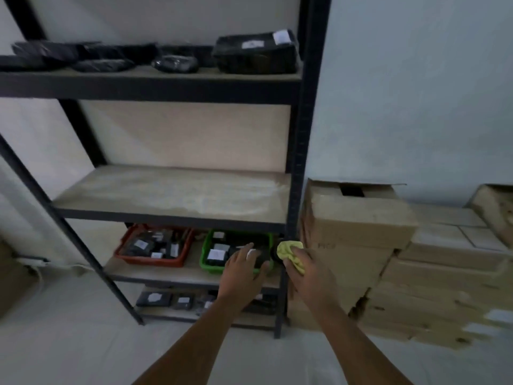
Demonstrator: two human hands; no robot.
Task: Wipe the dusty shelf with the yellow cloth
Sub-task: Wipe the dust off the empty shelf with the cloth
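Beside green bin (206,255), left hand (244,269) spread flat, right hand (306,269) clutching yellow cloth (290,254)

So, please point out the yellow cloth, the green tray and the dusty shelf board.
yellow cloth (287,252): head view, on the bunched upper part.
green tray (206,252): head view, on its left wall.
dusty shelf board (172,191): head view, on its bare middle surface.

Red tray (154,247) & green tray (219,250) side by side on lower tier, cardboard boxes (358,220) stacked right of rack.
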